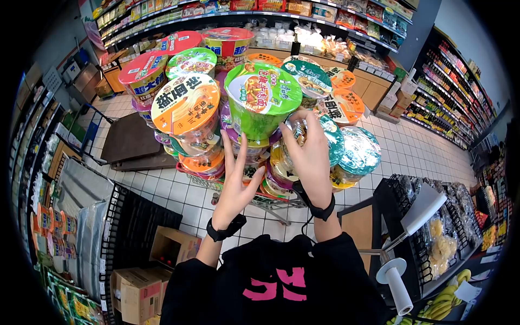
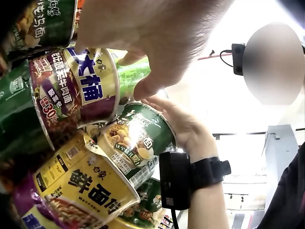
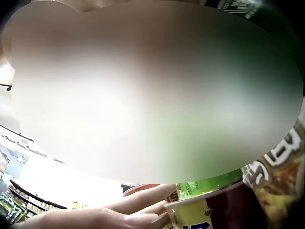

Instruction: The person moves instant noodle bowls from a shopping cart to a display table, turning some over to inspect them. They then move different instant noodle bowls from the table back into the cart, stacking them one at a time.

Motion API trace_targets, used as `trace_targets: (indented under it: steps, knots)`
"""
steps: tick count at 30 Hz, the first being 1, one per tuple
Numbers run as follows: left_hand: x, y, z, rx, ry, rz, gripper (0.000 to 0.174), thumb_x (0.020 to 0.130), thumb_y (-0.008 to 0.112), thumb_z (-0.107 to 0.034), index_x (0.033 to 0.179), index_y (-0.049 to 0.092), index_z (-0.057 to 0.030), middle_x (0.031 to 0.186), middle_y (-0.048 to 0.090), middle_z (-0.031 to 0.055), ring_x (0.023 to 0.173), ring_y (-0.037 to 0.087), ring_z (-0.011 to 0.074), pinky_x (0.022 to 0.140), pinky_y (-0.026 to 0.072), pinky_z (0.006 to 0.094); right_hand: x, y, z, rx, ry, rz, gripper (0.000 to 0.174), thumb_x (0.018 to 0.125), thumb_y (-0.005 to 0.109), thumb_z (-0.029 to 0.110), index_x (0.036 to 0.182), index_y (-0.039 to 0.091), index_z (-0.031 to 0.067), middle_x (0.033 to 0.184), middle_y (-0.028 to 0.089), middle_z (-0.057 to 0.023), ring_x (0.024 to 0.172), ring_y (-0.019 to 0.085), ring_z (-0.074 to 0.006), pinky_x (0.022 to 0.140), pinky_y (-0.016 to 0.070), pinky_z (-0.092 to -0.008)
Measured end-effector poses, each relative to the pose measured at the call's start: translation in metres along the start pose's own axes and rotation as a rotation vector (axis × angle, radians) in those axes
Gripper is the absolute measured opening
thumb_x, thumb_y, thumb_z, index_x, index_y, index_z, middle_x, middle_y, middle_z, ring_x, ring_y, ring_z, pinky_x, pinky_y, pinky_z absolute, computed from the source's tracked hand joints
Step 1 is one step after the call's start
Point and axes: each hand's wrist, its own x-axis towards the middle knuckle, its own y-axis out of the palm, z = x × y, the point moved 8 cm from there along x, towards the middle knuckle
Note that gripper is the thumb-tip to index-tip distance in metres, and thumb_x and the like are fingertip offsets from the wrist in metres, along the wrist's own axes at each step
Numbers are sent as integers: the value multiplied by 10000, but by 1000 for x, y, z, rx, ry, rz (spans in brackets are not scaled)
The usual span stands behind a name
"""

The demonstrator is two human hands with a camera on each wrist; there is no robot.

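Note:
A green noodle cup (image 1: 262, 97) stands on a purple-rimmed noodle cup (image 2: 71, 88) near the front of a tall pile. My left hand (image 1: 235, 181) is at its lower left, fingers spread and fairly straight, fingertips right at the base of the green cup. My right hand (image 1: 309, 151) is at its other side, thumb and fingers extended close to the cup's lower right wall. A dark green noodle cup (image 2: 136, 136) lies beside the right hand in the left wrist view. Much of the right wrist view is blurred, so the right fingertips' contact is hidden there.
An orange-lidded noodle cup (image 1: 186, 104) and red-lidded cups (image 1: 227, 35) stand around the green one. The pile fills a shopping cart (image 1: 265, 201). Cardboard boxes (image 1: 135, 295) are at lower left; a black rack (image 1: 401, 200) with bagged goods is at right.

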Motion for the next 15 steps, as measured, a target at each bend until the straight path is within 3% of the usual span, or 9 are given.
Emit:
trace_targets:
  steps: [2, 6, 10, 15]
  knots:
    - [-1, 0, 1, -1, -5, 0, 784, 870, 630, -46, 1545, 235, -103, 1608, -61, 227, 1485, 98, 371, 1153, 222, 459, 0, 0, 5, -43, -117, -37, 259, 907, 621, 159, 1061, 546, -35, 1061, 612, -210, 1008, 586, -382, 877, 445, -436]
    - [-2, -1, 1, -28, -22, 6, 778, 869, 638, -61, 1541, 247, -102, 1610, -47, 224, 1486, 100, 364, 1154, 217, 456, -1, -1, 3, 97, -68, -56, 235, 915, 612, 155, 1041, 557, -36, 1044, 612, -197, 996, 588, -367, 865, 446, -433]
    - [-6, -5, 1, -36, -42, 34, 764, 890, 630, -79, 1543, 233, -106, 1596, -61, 260, 1483, 93, 382, 1157, 209, 458, -6, -9, 13, 30, -169, -128, 221, 918, 612, 136, 1055, 564, -31, 1022, 616, -167, 970, 597, -324, 861, 454, -402]
    - [-15, -8, 5, -74, -53, 47, 723, 893, 625, -93, 1527, 277, -77, 1610, 75, 215, 1481, 156, 336, 1160, 207, 447, -15, -13, 15, 160, -263, -118, 195, 897, 622, 48, 1076, 585, -19, 1000, 632, -132, 935, 630, -244, 827, 484, -344]
